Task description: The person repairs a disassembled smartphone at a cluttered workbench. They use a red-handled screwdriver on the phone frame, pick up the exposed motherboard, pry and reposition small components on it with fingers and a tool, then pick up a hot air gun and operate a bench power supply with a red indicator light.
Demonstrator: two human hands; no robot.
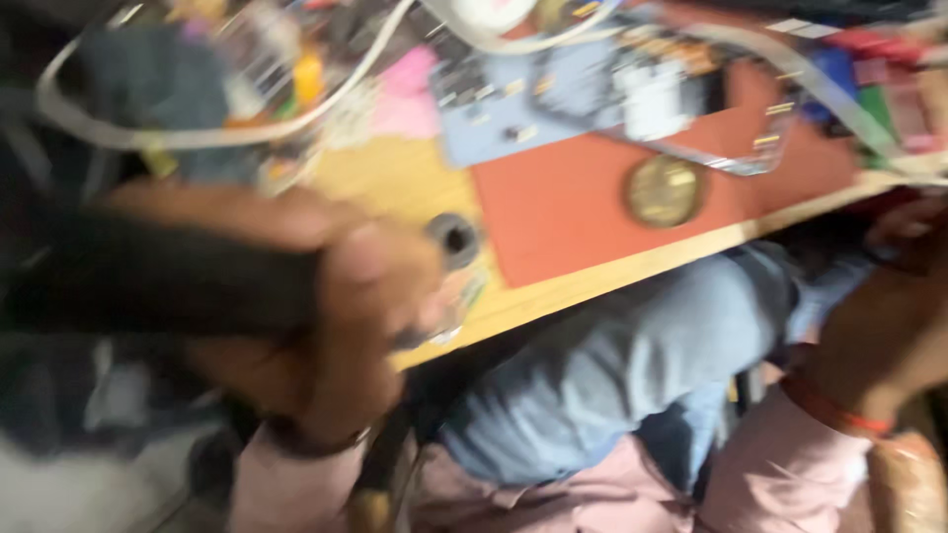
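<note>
- Left hand (pixel 326 316) is wrapped around a thick black handle (pixel 148 281) at near left, over the bench (pixel 395 178) edge.
- Right hand (pixel 913 232), far right below the bench, is blurred; cannot tell its grip.
- Round brass disc (pixel 664 190) lies on the red mat (pixel 563 212).

Black cylinder-shaped object (pixel 168 281) gripped in left hand (pixel 336 326). Orange-red mat (pixel 573 212) over pale yellow wooden table (pixel 395 178), brass-coloured round disc (pixel 664 190) on top. Light blue board (pixel 494 118), pink scrap (pixel 407 94), white cable (pixel 227 133) behind. Faded blue jeans (pixel 612 365), pink sleeves, red thread on right wrist (pixel 839 410).
</note>
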